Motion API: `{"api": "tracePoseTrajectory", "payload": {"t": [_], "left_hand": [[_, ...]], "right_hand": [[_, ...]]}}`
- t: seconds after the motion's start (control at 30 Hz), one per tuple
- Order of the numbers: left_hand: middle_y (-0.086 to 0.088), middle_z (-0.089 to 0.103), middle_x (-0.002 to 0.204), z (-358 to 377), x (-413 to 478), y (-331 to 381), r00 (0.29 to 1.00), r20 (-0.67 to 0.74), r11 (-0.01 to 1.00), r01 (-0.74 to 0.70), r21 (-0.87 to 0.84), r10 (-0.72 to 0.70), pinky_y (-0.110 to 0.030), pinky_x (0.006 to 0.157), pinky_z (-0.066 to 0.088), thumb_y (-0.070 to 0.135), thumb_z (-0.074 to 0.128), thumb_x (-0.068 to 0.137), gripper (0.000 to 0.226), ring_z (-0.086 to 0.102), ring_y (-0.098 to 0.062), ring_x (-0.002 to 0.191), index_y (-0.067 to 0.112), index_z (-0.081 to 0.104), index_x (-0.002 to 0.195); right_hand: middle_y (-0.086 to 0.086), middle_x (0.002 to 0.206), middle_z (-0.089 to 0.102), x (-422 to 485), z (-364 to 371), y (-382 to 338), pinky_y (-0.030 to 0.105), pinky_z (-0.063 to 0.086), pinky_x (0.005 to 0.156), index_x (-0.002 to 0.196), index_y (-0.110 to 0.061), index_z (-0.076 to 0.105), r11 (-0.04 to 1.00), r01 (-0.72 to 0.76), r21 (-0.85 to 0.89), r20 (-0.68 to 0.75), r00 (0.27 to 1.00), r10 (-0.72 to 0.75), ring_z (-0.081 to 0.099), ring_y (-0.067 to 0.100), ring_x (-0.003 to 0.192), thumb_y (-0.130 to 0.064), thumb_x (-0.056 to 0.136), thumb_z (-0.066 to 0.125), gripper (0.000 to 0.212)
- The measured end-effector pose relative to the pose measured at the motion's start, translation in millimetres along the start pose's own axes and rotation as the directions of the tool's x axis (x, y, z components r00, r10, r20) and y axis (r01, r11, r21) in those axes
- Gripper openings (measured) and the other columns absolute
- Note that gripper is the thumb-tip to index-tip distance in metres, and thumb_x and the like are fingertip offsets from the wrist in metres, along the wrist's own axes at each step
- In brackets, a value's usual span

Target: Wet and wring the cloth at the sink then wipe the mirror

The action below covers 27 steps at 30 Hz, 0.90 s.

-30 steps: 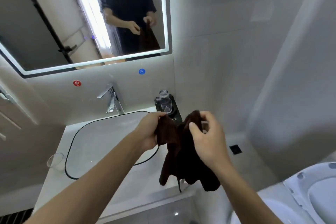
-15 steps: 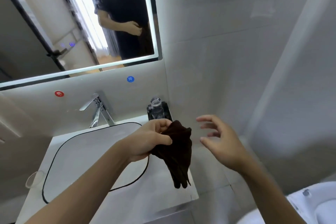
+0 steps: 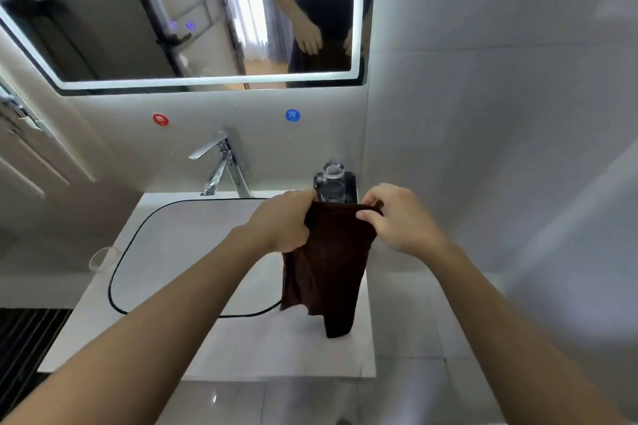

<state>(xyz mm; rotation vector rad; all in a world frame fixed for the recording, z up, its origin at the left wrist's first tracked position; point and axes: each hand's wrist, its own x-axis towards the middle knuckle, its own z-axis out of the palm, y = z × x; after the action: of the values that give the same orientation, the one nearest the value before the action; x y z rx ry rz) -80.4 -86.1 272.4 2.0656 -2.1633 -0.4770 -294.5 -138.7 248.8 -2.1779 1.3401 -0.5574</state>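
- The dark brown fabric cloth [image 3: 328,269] hangs in the air over the right rim of the white, black-edged rounded sink [image 3: 193,252]. Its lower end is above the white worktop [image 3: 276,352].
- The left grip [image 3: 283,221] is curled round the cloth's upper left corner. The right grip [image 3: 400,217] pinches the upper right corner, with the top edge stretched between them.
- The chrome faucet [image 3: 221,166] stands behind the sink, and the light-framed wall mirror [image 3: 138,10] hangs above it.

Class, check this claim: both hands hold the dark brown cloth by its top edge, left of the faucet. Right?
Wrong side. The head view shows the left hand and right hand holding the dark brown cloth by its top edge, right of the faucet, not left.
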Motion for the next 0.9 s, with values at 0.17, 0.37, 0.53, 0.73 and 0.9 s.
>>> {"api": "tracePoseTrajectory", "payload": {"t": [0.17, 0.37, 0.53, 0.73, 0.9], "left_hand": [[-0.003, 0.061, 0.098, -4.6, -10.3, 1.4, 0.951, -0.3, 0.997, -0.073, 0.03, 0.079, -0.034, 0.067, 0.032, 0.002, 0.053, 0.077, 0.027, 0.055, -0.03, 0.091, 0.015, 0.051, 0.101], [0.002, 0.062, 0.094, 72.5, -56.6, -14.6, 0.963, -0.222, 0.987, -0.158, -0.014, 0.151, -0.031, 0.072, 0.03, -0.002, 0.057, 0.073, 0.03, 0.057, -0.026, 0.089, 0.019, 0.054, 0.094], [0.002, 0.064, 0.117, 144.5, -79.7, -27.7, 0.981, 0.184, 0.996, -0.042, -0.083, 0.057, -0.028, 0.075, 0.033, 0.001, 0.05, 0.088, 0.038, 0.059, -0.023, 0.103, 0.025, 0.058, 0.116], [-0.003, 0.063, 0.12, 160.7, -57.4, -29.8, 0.975, 0.219, 0.996, 0.059, -0.061, -0.044, -0.035, 0.077, 0.044, 0.0, 0.046, 0.089, 0.041, 0.06, -0.028, 0.109, 0.023, 0.055, 0.122], [0.003, 0.058, 0.134, 142.3, -33.2, -31.4, 0.994, 0.003, 0.983, 0.109, -0.144, -0.11, -0.037, 0.092, 0.048, 0.007, 0.045, 0.096, 0.039, 0.054, -0.021, 0.121, 0.021, 0.051, 0.132]], "right_hand": [[-0.009, 0.08, 0.067, -15.5, -2.3, -9.2, 0.011, 0.041, 0.068, 0.087, -0.018, 0.07, 0.988, 0.113, 0.104, -0.266, 0.96, -0.082, 0.059, 0.005, 0.073, -0.017, 0.089, 0.075, 0.006], [-0.014, 0.088, 0.066, -82.8, 53.0, 17.9, 0.026, 0.051, 0.07, 0.093, -0.023, 0.068, 0.997, 0.051, 0.053, -0.103, 0.994, -0.045, 0.063, 0.009, 0.08, -0.022, 0.089, 0.075, 0.008], [-0.019, 0.079, 0.06, -117.9, 105.8, 50.4, 0.013, 0.041, 0.062, 0.087, -0.036, 0.06, 0.982, -0.189, -0.013, 0.354, 0.917, 0.181, 0.057, 0.0, 0.072, -0.032, 0.093, 0.07, 0.012], [-0.013, 0.087, 0.063, -81.2, 120.6, 71.7, 0.012, 0.037, 0.065, 0.091, -0.028, 0.065, 0.945, -0.325, 0.05, 0.37, 0.885, 0.285, 0.06, 0.009, 0.083, -0.022, 0.093, 0.071, 0.009], [-0.004, 0.099, 0.071, -45.8, 107.9, 70.1, 0.022, 0.051, 0.081, 0.106, -0.016, 0.069, 0.929, -0.313, 0.197, 0.097, 0.949, 0.299, 0.065, 0.014, 0.092, -0.009, 0.095, 0.06, 0.016]]}}
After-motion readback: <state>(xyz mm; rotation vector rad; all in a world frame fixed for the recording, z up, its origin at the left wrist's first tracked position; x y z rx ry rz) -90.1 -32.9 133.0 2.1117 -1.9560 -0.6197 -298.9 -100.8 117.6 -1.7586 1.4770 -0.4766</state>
